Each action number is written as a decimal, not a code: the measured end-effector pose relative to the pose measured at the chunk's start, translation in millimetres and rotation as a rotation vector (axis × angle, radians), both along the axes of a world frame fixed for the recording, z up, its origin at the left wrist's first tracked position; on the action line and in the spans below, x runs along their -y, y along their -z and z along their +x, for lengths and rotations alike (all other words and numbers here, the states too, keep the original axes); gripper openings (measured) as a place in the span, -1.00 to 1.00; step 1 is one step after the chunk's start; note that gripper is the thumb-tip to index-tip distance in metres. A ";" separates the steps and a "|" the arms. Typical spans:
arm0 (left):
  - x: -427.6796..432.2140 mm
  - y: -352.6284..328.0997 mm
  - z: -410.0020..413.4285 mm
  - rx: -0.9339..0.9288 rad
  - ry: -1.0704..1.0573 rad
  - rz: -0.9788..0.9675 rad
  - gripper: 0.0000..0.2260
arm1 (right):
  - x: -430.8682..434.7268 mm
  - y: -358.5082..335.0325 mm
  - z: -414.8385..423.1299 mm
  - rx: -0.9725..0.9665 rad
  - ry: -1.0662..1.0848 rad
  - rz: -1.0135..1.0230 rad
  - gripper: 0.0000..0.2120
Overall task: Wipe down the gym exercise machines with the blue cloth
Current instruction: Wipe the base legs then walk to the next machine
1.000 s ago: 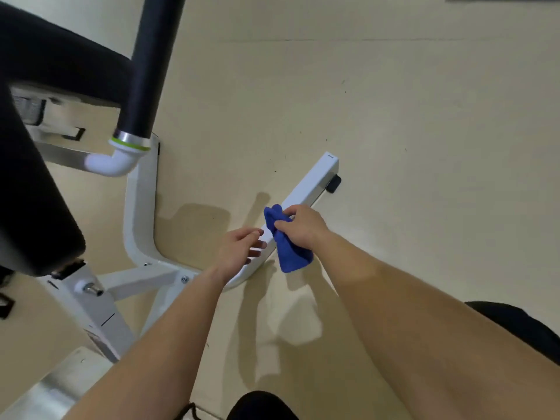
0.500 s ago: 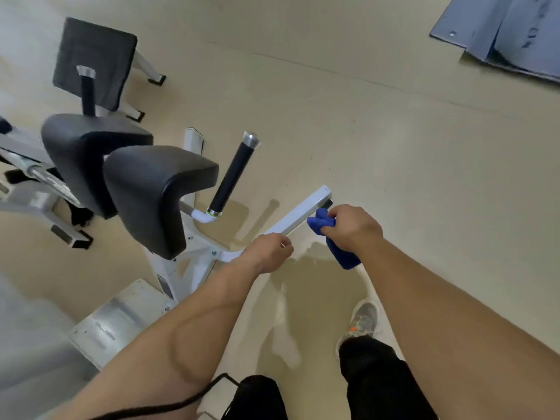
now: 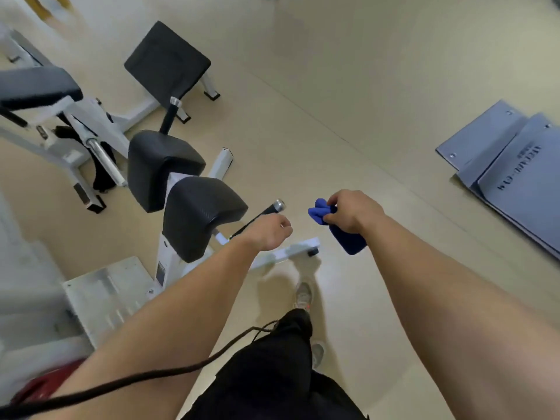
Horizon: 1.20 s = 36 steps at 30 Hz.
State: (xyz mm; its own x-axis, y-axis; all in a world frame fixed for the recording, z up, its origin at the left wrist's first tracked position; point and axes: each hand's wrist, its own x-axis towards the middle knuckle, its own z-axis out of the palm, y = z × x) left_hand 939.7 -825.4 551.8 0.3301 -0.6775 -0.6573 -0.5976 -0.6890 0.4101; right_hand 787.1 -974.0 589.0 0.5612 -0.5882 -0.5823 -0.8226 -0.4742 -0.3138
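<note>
My right hand point(image 3: 351, 212) grips the bunched blue cloth point(image 3: 345, 234) in the air, to the right of the machine and clear of it. The white-framed exercise machine has two black pads point(image 3: 200, 213), a black handle bar point(image 3: 260, 216) and a white floor leg point(image 3: 291, 251) below my hands. My left hand point(image 3: 269, 231) hovers with loosely curled fingers over that handle bar and leg, holding nothing that I can see.
A second bench with a black square pad point(image 3: 166, 60) and white frame stands at the upper left. Grey mats point(image 3: 515, 174) lie stacked on the beige floor at the right. A silver footplate point(image 3: 103, 289) sits lower left. My shoe point(image 3: 303, 294) is below the white leg.
I have stood up and the view has pulled back. My right hand lifted the blue cloth off the white leg, and my left hand came off the frame.
</note>
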 end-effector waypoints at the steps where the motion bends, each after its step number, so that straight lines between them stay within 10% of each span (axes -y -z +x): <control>1: 8.3 -4.9 7.1 0.000 -0.013 -0.015 -0.80 | 10.7 -9.0 9.1 -0.006 -0.023 -0.005 -0.89; 36: 288.4 -24.0 30.5 -0.013 -1.219 -0.057 -0.78 | 390.6 -17.8 260.6 -0.052 -1.203 -0.044 -0.79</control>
